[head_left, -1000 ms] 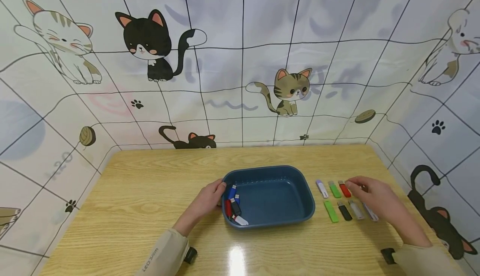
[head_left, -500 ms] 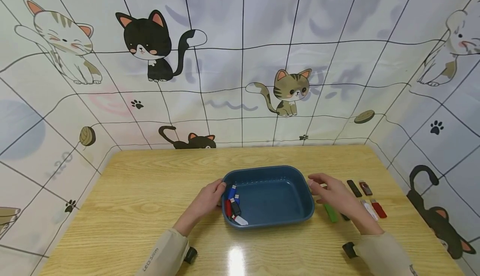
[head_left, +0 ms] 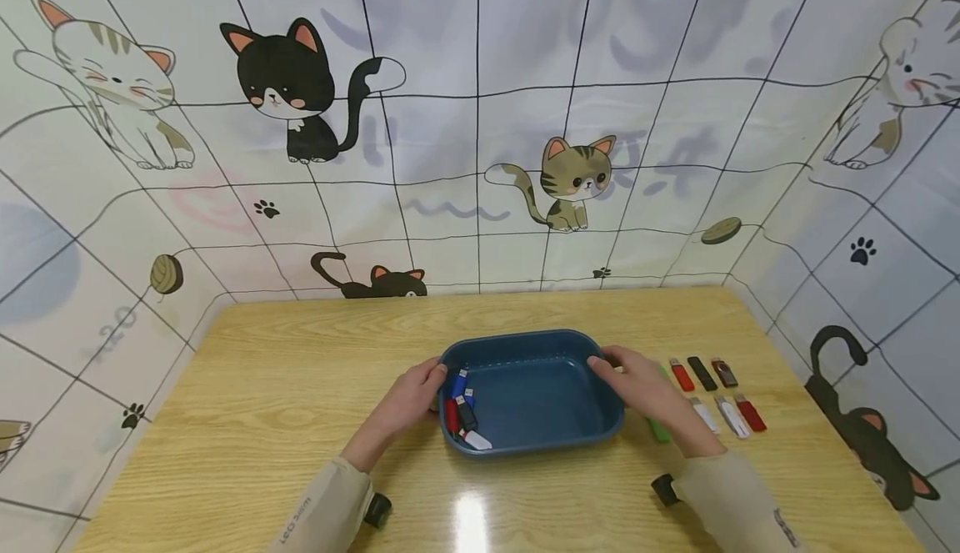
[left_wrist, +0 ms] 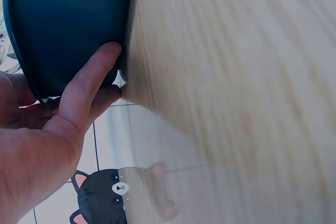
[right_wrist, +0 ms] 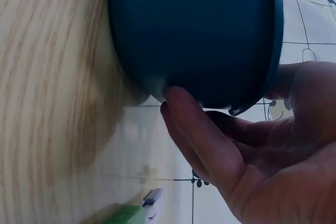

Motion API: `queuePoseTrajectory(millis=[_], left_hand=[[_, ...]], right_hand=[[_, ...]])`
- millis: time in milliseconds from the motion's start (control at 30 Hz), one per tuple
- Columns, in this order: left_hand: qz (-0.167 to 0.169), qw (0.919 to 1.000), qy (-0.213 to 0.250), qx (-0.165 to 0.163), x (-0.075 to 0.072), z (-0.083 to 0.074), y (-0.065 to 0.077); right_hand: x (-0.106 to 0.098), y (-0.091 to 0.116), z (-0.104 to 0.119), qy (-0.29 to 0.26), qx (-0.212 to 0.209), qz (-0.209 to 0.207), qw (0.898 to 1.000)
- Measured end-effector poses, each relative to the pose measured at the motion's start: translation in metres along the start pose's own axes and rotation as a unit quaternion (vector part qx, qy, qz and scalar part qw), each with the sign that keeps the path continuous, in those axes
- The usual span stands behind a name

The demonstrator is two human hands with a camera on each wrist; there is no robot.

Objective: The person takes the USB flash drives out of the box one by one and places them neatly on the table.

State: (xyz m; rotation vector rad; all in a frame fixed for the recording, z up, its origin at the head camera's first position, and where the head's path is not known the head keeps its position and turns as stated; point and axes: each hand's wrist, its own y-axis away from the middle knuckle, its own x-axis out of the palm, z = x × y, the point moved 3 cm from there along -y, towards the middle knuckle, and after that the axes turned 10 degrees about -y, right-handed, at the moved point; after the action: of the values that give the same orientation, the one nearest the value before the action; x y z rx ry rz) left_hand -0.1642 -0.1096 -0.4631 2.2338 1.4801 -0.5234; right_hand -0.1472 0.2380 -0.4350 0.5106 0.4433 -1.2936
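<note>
On the left, the pale wood surface (head_left: 300,386) stretches in front of a wall cloth (head_left: 442,144) printed with cats and black grid lines. Next comes the left sleeve (head_left: 322,499), beige with dark letters, and a black device (head_left: 377,511) at the wrist. The left hand (head_left: 405,403) grips the left end of the dark blue tray (head_left: 536,407): its thumb lies over the rim, and the left wrist view shows fingers against the outer wall. The tray stands on the surface, between both hands. Inside, gathered at its left end, are five USB sticks: a red stick (head_left: 451,418), two blue sticks (head_left: 459,384), a black stick (head_left: 465,414) and, nearest to the person, a white stick (head_left: 476,440). At the opposite end, the right hand (head_left: 633,382) grips the tray in a similar way, thumb over the rim and fingers outside. A green stick (head_left: 658,430) is partly hidden behind this hand. Further right, more USB sticks lie on the surface in two rows: in the far row, a bright red one (head_left: 682,375), a black one (head_left: 702,374) and a brownish one (head_left: 724,373); in the near row, two whitish ones (head_left: 732,418) and a dark red one (head_left: 752,414).
</note>
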Motion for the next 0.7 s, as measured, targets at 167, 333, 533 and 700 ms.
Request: queuePoseTrajectory(millis=[167, 333, 533, 700], left_hand=[[-0.015, 0.9999, -0.004, -0.002, -0.007, 0.0, 0.002], [-0.043, 0.9989, -0.007, -0.018, -0.016, 0.002, 0.001], [-0.057, 0.9964, -0.043, -0.044, -0.024, 0.005, 0.0], [-0.085, 0.9895, -0.11, -0.038, -0.031, -0.001, 0.003]], right_hand=[[0.006, -0.007, 0.002, 0.009, 0.001, 0.013, 1.0], [0.012, -0.011, 0.008, 0.012, -0.01, 0.008, 1.0], [0.019, -0.016, 0.014, -0.021, -0.021, 0.019, 0.999], [0.023, -0.017, 0.012, -0.057, -0.009, 0.032, 0.998]])
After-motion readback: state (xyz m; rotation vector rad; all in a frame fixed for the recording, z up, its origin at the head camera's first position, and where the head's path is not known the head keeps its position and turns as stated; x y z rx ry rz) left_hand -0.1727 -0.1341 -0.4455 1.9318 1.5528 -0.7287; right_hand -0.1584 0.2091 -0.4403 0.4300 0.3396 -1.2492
